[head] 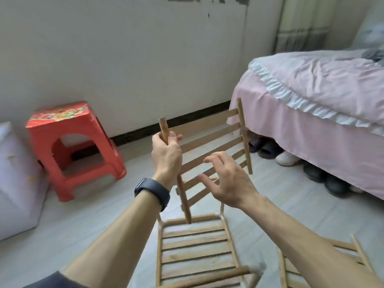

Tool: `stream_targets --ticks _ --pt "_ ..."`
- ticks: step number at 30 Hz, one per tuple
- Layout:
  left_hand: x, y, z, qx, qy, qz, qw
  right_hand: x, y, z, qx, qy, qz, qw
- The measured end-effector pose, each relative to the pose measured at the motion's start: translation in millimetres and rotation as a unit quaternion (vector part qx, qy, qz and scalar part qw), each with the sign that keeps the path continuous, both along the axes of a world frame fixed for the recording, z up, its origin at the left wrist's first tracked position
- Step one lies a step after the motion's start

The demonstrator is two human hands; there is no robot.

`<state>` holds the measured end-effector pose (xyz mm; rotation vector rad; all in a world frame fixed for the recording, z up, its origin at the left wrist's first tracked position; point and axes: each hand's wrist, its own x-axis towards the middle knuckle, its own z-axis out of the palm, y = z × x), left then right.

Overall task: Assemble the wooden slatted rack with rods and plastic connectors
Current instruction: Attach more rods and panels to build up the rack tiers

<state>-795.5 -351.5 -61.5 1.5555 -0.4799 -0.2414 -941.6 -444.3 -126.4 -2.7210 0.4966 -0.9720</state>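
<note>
The left hand (166,152) wraps tight round the side rod (182,192) of a wooden slat panel (209,142) held up in the air. The right hand (226,181) is open by the slats, fingers spread. A pink bed (311,104) stands on the right, a red stool (70,146) on the left, and a second panel (195,246) lies below.

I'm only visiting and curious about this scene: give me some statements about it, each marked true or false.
1. The left hand grips a side rail of the raised wooden slatted panel. True.
2. The right hand clenches a slat. False: its fingers are spread and hold nothing.
3. The red plastic stool lies tipped over. False: it stands upright on the floor.
4. A second wooden slatted shelf lies flat beneath the hands. True.
5. The dark watch is on the right wrist. False: it is on the left wrist.
</note>
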Motion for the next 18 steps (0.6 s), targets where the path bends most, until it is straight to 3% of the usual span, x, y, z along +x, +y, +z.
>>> stream_targets --ticks 4,7,12,18 --pt "20 64 14 0.010 -0.052 0.040 0.998 -23 -6 4 0.149 -0.081 -0.126 0.977" --pt "36 103 11 0.010 -0.055 0.030 0.998 -43 -23 -14 0.315 0.004 -0.221 0.923" --pt "43 130 -2 -0.033 0.013 -0.022 0.999 -58 -11 -44 0.510 0.029 -0.121 0.851" --pt "38 127 -27 -0.047 0.060 -0.060 0.995 -71 3 -83 0.550 -0.024 -0.164 0.818"
